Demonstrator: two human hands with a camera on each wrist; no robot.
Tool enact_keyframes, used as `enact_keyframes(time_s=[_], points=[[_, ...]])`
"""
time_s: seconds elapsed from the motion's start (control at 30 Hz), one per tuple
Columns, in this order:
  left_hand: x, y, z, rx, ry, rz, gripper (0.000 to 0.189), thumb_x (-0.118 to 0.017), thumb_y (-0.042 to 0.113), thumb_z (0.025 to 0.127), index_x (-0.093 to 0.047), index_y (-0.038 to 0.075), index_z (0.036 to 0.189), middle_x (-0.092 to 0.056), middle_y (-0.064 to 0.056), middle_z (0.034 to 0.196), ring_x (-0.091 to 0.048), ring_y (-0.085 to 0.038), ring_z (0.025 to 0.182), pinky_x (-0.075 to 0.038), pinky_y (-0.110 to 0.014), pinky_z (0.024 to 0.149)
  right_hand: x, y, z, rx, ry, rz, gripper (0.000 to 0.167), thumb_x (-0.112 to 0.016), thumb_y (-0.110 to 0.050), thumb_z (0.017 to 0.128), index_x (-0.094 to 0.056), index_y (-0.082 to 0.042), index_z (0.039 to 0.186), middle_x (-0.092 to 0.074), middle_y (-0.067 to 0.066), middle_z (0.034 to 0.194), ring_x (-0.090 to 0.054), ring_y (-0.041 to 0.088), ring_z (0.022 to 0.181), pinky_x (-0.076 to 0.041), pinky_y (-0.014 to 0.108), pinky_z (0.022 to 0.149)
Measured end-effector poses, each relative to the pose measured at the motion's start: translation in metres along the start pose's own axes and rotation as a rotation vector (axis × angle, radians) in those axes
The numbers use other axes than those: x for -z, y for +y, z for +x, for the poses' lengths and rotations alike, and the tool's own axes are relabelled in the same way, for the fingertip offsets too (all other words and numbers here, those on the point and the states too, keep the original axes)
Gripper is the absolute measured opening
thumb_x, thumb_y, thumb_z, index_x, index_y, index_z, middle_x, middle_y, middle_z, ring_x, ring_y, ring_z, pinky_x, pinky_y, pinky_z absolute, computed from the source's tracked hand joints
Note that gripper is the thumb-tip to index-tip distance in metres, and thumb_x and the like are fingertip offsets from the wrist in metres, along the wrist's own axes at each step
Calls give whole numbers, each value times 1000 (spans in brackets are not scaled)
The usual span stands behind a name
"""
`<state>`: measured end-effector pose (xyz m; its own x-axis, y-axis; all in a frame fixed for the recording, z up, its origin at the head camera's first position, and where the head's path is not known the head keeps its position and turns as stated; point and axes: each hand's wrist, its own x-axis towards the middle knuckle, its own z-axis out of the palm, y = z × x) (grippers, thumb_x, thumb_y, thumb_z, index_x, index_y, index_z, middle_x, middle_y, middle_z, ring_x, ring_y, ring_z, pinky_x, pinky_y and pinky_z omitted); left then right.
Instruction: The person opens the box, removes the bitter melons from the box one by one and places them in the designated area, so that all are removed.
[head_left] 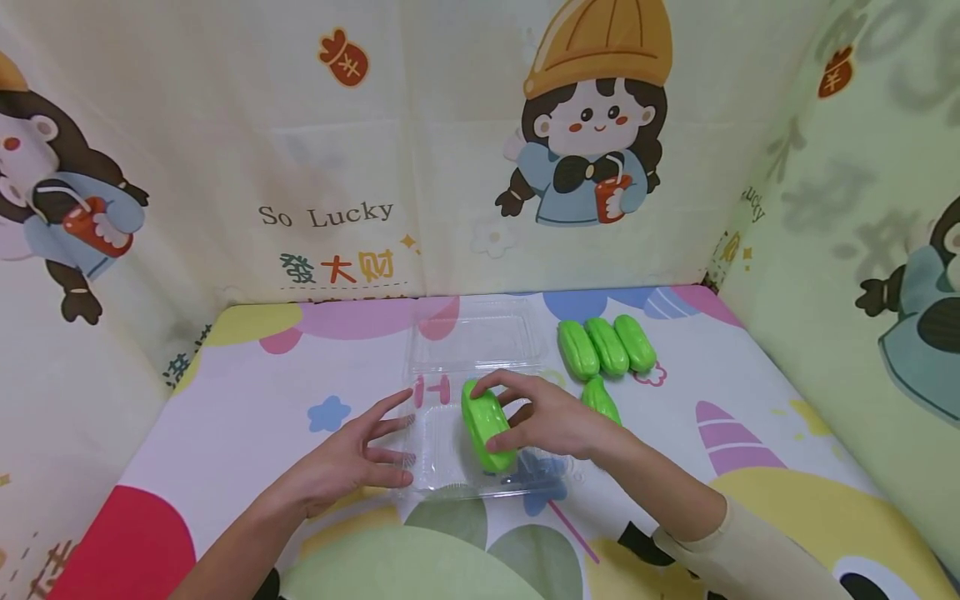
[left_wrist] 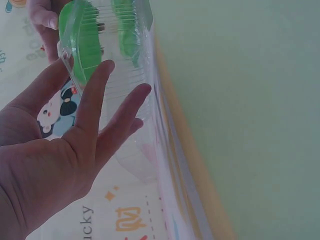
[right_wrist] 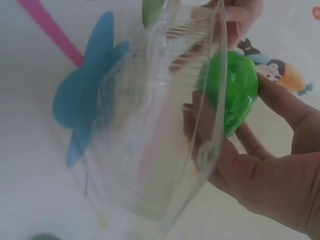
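Observation:
My right hand [head_left: 543,414] pinches a glossy green toy cucumber [head_left: 483,429] between thumb and fingers. It holds the toy cucumber over the base of a clear plastic clamshell box [head_left: 435,454], whose lid [head_left: 480,329] lies folded back toward the wall. My left hand [head_left: 345,462] has its fingers spread, with the fingertips right at the box's left side. In the left wrist view those fingers [left_wrist: 90,110] are straight along the clear ribbed wall. From the right wrist, the held toy cucumber [right_wrist: 240,90] shows just beyond the box's rim.
Three more green toy cucumbers [head_left: 607,346] lie side by side at the back right of the table. Another green piece [head_left: 600,400] with a narrow end lies nearer, partly behind my right wrist. Cartoon-printed cloth walls [head_left: 450,167] enclose the patterned table [head_left: 247,442] at the back and sides.

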<state>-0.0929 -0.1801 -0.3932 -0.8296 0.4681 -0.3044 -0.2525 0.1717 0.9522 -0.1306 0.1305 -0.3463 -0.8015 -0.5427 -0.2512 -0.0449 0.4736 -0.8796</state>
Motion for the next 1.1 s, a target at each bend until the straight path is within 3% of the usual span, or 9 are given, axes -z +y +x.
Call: enact_keyframes(time_s=[0.4, 0.83, 1.1], points=[[1, -1, -2, -7, -6, 20, 110, -85, 8, 85, -16, 27, 168, -24, -26, 170, -60, -39, 130, -59, -40, 94, 30, 12, -28, 41, 78, -23, 54, -85, -18, 87, -62, -29, 135, -55, 14, 146, -70, 29, 110, -58, 43, 88], [0, 0, -1, -4, -6, 19, 109, -85, 7, 86, -16, 27, 168, -23, -26, 170, -60, -39, 130, -59, -40, 94, 61, 36, -59, 3, 190, -18, 60, -85, -24, 88, -57, -29, 141, -52, 19, 149, -66, 36, 123, -57, 41, 88], [1, -1, 0, -5, -6, 18, 110, -85, 7, 85, -16, 28, 168, -23, -26, 170, -61, -38, 129, -59, -39, 93, 78, 45, -71, -14, 234, -30, 67, -84, -24, 89, -51, -24, 148, -50, 25, 149, -71, 31, 116, -56, 42, 92]])
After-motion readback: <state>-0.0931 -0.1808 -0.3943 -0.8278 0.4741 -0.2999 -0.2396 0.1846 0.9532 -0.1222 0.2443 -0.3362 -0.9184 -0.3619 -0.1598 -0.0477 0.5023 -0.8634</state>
